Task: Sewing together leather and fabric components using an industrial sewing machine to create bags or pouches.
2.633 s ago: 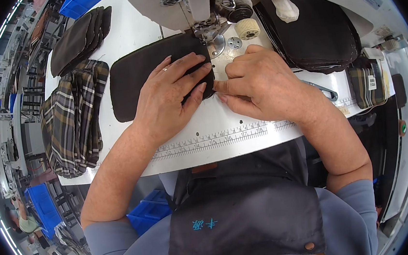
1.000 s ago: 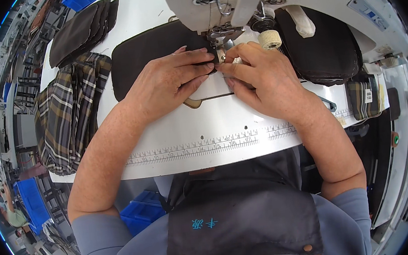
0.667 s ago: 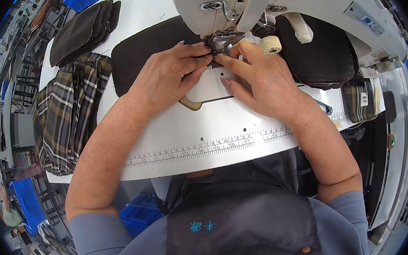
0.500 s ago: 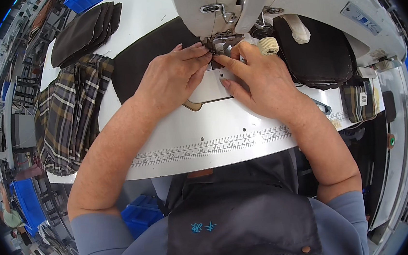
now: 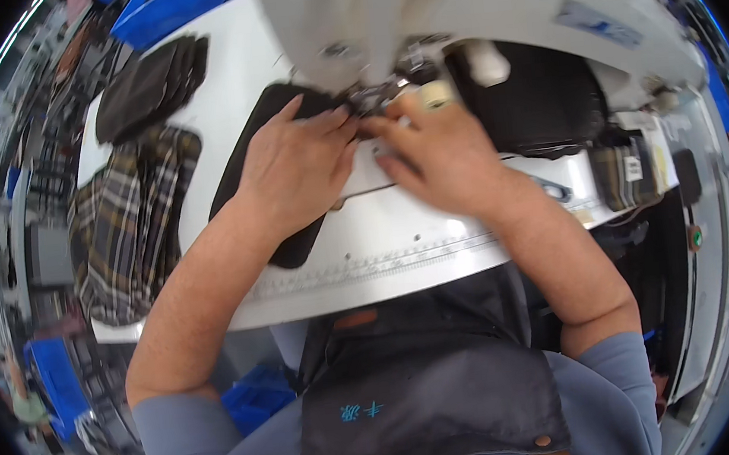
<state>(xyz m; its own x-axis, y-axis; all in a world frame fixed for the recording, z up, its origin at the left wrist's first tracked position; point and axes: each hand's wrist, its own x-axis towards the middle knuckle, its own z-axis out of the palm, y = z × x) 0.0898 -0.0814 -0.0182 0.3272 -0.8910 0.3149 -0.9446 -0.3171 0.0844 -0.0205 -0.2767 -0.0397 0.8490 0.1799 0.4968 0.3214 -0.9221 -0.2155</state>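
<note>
A dark fabric piece (image 5: 301, 243) lies on the white table, its far edge at the needle area of the sewing machine (image 5: 338, 22). My left hand (image 5: 294, 169) rests flat on this piece, fingers stretched toward the presser foot (image 5: 368, 97). Just right of the foot is my right hand (image 5: 445, 153), blurred by motion. Its index finger reaches to the foot, and the thumb stands apart from it. The fingertips of both hands nearly meet there. Whether the right fingertips touch the fabric is too blurred to tell.
Left on the table are a stack of dark fabric pieces (image 5: 149, 89) and plaid fabric pieces (image 5: 135, 234). More dark pieces (image 5: 536, 104) lie under the machine arm, with folded plaid cloth (image 5: 624, 174) near the right edge. A blue bin (image 5: 177, 12) stands beyond the table.
The dark fabric piece has turned, and its rounded end now shows below my left hand, toward the table's front. Both hands remain at the presser foot. The whole view has shifted slightly.
</note>
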